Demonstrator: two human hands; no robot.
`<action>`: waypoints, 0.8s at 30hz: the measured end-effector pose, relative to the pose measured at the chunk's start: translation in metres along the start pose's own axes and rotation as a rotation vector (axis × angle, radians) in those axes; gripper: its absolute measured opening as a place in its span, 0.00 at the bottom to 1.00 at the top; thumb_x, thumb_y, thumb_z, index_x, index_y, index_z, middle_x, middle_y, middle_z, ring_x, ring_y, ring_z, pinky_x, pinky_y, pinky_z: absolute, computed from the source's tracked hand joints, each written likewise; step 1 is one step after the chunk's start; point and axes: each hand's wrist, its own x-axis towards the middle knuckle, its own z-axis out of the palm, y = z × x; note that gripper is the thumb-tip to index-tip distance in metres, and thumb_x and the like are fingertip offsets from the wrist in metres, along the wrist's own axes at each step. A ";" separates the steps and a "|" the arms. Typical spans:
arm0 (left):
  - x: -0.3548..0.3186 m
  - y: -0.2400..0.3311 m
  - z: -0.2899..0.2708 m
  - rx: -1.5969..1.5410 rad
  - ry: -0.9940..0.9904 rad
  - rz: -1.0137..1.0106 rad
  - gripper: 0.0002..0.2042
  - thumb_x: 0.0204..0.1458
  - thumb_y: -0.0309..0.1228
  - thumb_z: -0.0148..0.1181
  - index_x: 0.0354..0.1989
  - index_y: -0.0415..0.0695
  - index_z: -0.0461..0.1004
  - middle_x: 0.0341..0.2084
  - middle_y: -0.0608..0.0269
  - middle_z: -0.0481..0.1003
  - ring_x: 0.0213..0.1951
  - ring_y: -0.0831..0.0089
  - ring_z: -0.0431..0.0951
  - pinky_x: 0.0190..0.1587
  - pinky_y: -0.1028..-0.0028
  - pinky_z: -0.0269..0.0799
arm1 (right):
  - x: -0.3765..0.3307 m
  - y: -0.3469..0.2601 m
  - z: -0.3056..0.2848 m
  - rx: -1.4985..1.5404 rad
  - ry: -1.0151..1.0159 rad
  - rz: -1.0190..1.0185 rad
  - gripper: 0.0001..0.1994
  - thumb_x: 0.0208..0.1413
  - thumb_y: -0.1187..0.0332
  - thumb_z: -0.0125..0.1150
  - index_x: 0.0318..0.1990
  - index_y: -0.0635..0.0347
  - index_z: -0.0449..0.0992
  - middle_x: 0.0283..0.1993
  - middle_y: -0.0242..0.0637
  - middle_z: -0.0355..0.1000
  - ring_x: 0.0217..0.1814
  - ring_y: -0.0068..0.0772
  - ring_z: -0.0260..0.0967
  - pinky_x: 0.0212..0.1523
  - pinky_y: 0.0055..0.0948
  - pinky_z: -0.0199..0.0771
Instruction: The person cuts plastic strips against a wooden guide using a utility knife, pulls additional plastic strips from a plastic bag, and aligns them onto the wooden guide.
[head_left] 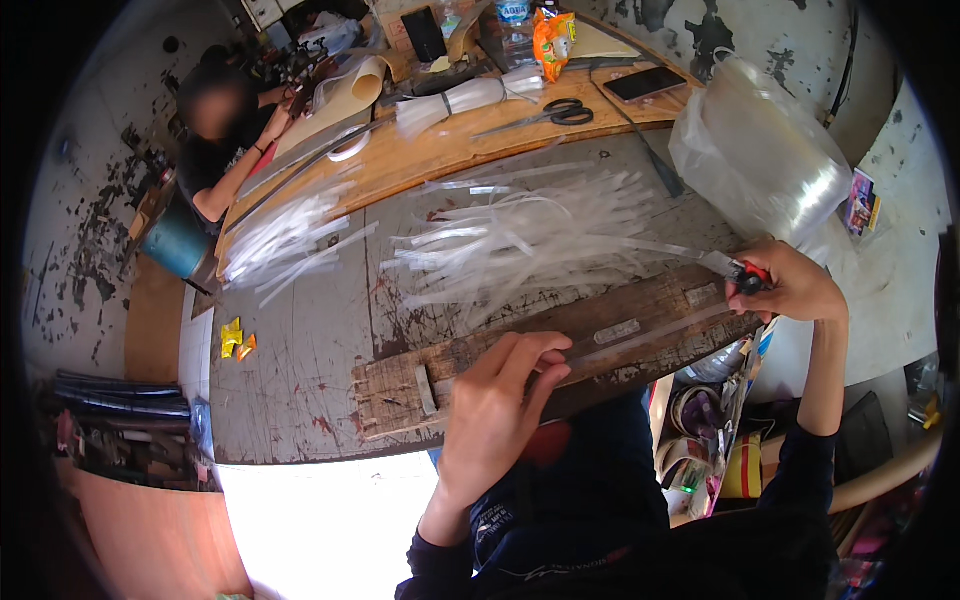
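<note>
A worn wooden board (400,400) lies along the near table edge, with small metal pieces fixed on it. Over its left half, my left hand (500,400) has thumb and fingers pinched on the end of a clear plastic strip (650,338). That strip stretches along the board toward my right hand (795,285). My right hand is closed round a red-and-black cutter knife (750,279) at the board's right end, its pale front end pointing left. Beyond the board spreads a loose pile of clear plastic strips (520,235).
Another strip pile (285,235) lies left. On the raised wooden surface are scissors (550,115), a phone (648,85), a tied strip bundle (470,100) and a tape roll (349,144). A big plastic film roll (765,150) stands right. A person (220,130) sits far left.
</note>
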 end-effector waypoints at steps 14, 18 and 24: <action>0.005 -0.005 0.027 0.356 0.088 0.064 0.12 0.40 0.23 0.62 0.36 0.44 0.74 0.29 0.64 0.72 0.29 0.72 0.74 0.31 0.73 0.65 | 0.009 0.031 -0.022 0.090 -0.017 0.167 0.04 0.42 0.76 0.60 0.27 0.65 0.73 0.20 0.31 0.69 0.16 0.17 0.63 0.17 0.17 0.61; 0.006 -0.005 0.030 0.407 0.083 0.061 0.13 0.39 0.26 0.64 0.36 0.47 0.76 0.30 0.67 0.71 0.28 0.73 0.72 0.31 0.74 0.60 | 0.013 0.038 -0.028 0.115 -0.031 0.145 0.05 0.41 0.76 0.60 0.28 0.65 0.73 0.20 0.30 0.69 0.16 0.17 0.63 0.16 0.16 0.60; 0.007 -0.004 0.033 0.397 0.056 0.081 0.12 0.38 0.27 0.65 0.35 0.48 0.76 0.30 0.69 0.70 0.31 0.74 0.71 0.33 0.73 0.58 | 0.016 0.041 -0.030 0.152 -0.055 0.149 0.05 0.39 0.78 0.59 0.27 0.65 0.73 0.20 0.30 0.69 0.15 0.16 0.62 0.15 0.15 0.59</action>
